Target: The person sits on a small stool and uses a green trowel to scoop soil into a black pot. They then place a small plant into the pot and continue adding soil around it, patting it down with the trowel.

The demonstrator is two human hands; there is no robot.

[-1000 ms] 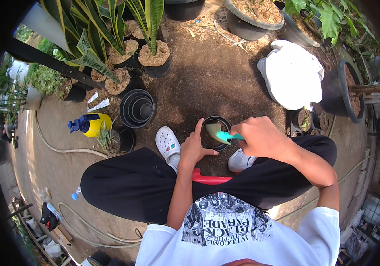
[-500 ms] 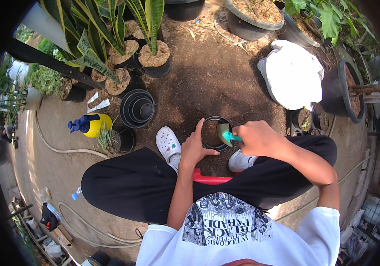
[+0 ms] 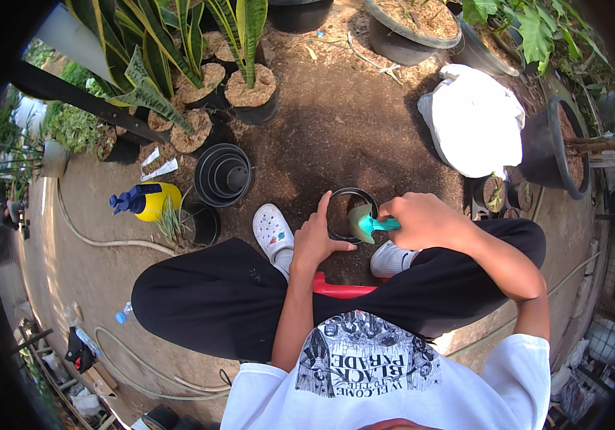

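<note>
While handheld, trowel (image 3: 362,223) over pot (image 3: 352,190)

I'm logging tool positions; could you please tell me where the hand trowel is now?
In the head view, the turquoise-handled trowel is just right of centre, in the right hand, its blade at the right side of the black plant pot.

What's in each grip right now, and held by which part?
Right grip: the green trowel, by its handle. Left grip: spread around the left side of the black pot; how firmly, I can't tell.
</note>
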